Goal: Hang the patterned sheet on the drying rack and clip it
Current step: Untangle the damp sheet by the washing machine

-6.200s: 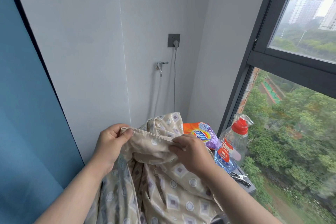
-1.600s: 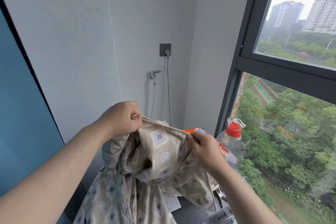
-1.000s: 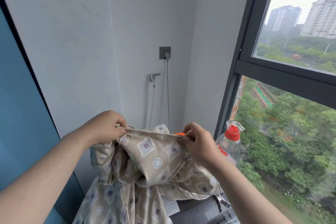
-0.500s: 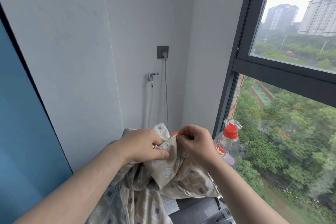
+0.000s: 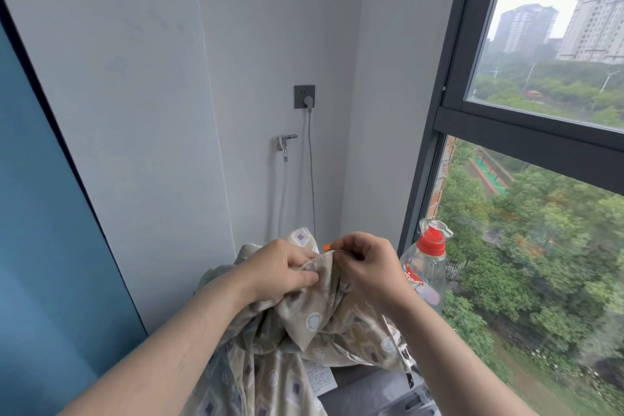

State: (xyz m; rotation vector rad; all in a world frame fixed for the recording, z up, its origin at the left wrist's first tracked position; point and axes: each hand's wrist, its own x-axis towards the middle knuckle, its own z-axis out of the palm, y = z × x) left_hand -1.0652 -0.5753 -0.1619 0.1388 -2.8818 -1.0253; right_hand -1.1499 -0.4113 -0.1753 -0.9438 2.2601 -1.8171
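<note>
The patterned sheet (image 5: 314, 341), beige with purple squares and white circles, hangs bunched below my hands in the lower middle of the head view. My left hand (image 5: 277, 272) grips a gathered fold of its top edge, thumb pressed on the cloth. Close beside it, my right hand (image 5: 366, 267) pinches the same edge between thumb and fingers. The two hands nearly touch. No drying rack or clip shows in this view.
A clear bottle with a red cap (image 5: 427, 267) stands right of my hands by the window frame (image 5: 435, 145). A wall socket (image 5: 304, 96) and a tap (image 5: 285, 142) are on the wall ahead. A grey appliance top (image 5: 368, 392) lies below. A blue panel (image 5: 40, 213) stands left.
My hands, held apart with the sheet's edge stretched between them a second ago, have come together at the middle, bunching the edge. The sheet has dropped a little lower.
</note>
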